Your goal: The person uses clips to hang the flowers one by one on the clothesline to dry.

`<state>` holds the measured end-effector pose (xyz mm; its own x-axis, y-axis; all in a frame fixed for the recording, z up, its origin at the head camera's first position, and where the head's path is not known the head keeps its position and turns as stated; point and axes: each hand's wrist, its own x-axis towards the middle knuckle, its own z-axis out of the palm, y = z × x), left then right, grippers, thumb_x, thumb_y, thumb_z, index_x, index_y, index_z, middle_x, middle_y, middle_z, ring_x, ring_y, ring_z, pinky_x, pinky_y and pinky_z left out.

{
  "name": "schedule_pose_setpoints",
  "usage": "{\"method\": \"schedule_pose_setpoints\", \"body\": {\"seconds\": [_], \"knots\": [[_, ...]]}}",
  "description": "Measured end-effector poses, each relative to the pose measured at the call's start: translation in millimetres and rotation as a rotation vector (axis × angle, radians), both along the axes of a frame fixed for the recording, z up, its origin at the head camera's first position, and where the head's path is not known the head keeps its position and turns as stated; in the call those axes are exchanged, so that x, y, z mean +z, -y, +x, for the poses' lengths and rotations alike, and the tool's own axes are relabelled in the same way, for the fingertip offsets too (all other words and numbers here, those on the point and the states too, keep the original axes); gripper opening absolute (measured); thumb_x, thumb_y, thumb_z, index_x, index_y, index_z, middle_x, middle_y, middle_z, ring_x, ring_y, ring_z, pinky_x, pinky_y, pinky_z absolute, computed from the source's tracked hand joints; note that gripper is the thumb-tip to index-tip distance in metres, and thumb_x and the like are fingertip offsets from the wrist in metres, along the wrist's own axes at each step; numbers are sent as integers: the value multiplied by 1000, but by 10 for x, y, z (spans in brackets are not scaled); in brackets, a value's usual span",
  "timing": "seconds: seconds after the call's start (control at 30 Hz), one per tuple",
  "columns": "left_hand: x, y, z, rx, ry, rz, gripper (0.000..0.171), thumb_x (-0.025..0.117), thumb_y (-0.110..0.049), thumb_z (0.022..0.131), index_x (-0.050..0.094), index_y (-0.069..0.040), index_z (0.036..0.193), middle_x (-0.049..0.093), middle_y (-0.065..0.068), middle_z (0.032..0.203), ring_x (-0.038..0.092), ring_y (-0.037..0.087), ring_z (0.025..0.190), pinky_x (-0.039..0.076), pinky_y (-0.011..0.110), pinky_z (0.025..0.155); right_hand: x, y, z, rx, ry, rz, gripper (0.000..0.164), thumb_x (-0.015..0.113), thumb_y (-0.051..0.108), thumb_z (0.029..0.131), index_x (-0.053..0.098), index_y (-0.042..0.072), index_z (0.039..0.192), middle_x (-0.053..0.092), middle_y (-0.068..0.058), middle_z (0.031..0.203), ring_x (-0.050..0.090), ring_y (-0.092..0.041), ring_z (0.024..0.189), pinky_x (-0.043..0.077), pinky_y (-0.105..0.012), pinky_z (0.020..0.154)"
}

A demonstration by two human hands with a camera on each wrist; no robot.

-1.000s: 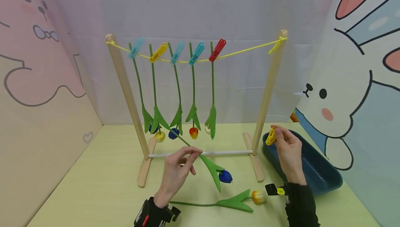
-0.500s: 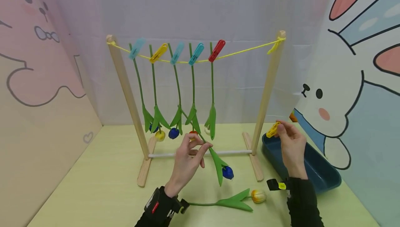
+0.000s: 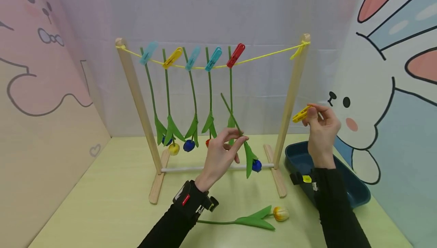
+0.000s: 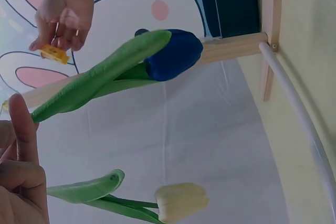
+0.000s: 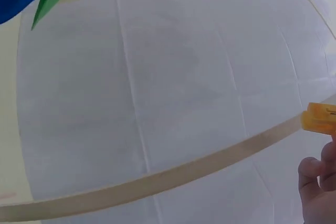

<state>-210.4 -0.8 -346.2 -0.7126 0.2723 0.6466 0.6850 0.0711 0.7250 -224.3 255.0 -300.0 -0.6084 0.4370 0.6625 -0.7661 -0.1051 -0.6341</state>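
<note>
My left hand (image 3: 222,155) pinches the stem of a blue tulip (image 3: 257,165) between thumb and fingers. Its bloom hangs low to the right and the bare stem end slants up to the left, in front of the hanging white tulip (image 4: 182,202). Over by the right post, my right hand (image 3: 322,134) pinches a yellow clothespin (image 3: 301,114), which points left. A yellow cord (image 3: 269,54) sags between two wooden posts. Along it, several tulips hang bloom down from clothespins, the rightmost one a red clothespin (image 3: 236,55). The orange-red bloom (image 3: 207,142) is partly hidden behind my left hand.
On the table lies a yellow-white tulip (image 3: 281,214), its stem pointing left. A dark blue bin (image 3: 358,198) stands at the right, below my right forearm. The rack's right post (image 3: 293,96) rises between my hands, and a white rod (image 3: 184,169) joins its feet.
My left hand has moved up and right with the blue tulip, whose stem now stands steeper. My right hand has lifted the yellow clothespin from beside the bin to above it.
</note>
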Motion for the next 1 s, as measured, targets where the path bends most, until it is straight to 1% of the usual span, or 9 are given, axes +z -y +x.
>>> {"method": "schedule_pose_setpoints", "body": {"seconds": [0.17,0.2,0.33,0.4,0.43,0.47,0.67,0.83,1.0], "knots": [[119,-120,-103,-42,-73,12,25,60,-25,102,66,-10,120,76,13,110,55,9,43,44,27,42,242,89,-87,-24,-75,7,12,67,10,94,72,-1,94,65,-3,87,56,-12,66,48,-16,59],[-29,-170,-297,-38,-103,14,27,58,-29,102,66,-12,123,76,10,111,55,7,44,44,24,43,288,113,-100,-36,-81,11,12,68,11,94,72,0,93,66,-2,86,58,-11,67,48,-15,59],[54,-206,-387,-24,-115,5,32,56,-35,103,66,-14,124,76,6,110,55,7,44,44,25,44,489,229,-142,-41,-126,16,9,71,11,92,71,3,89,66,-2,83,60,-10,65,50,-14,59],[122,-221,-405,-11,-100,6,31,57,-30,104,66,-9,124,76,10,109,55,9,43,46,26,44,592,295,-157,-31,-152,21,7,71,9,92,71,3,88,67,-2,82,61,-9,64,49,-15,58],[328,-194,-243,-9,-75,5,28,58,-26,103,67,-7,122,76,14,107,54,12,41,47,29,44,640,329,-166,-22,-163,18,7,71,7,92,71,2,88,68,-3,80,61,-10,63,49,-15,57],[368,-203,-241,-1,-58,5,27,59,-22,103,67,-5,123,75,16,107,54,13,41,48,30,44,685,362,-175,-8,-173,9,6,71,4,92,70,1,87,68,-3,79,60,-10,61,49,-15,55],[560,-272,-272,62,-5,4,26,59,-17,103,67,-4,124,74,17,107,52,10,40,51,28,46,891,529,-232,15,-179,-12,13,67,-3,93,68,3,82,66,-2,73,49,-10,49,42,-17,48],[693,-340,-338,106,-22,2,26,59,-15,103,66,-3,124,75,17,107,53,16,39,49,26,44,1080,650,-323,34,-194,-15,17,65,-5,93,66,6,80,61,-2,70,37,-10,45,32,-18,45],[780,-377,-366,134,-17,-9,28,58,-16,103,65,-3,126,75,16,108,52,15,39,49,26,45,1299,781,-397,17,-214,37,19,65,-3,94,65,10,80,56,0,72,36,-9,44,30,-19,45]]}}
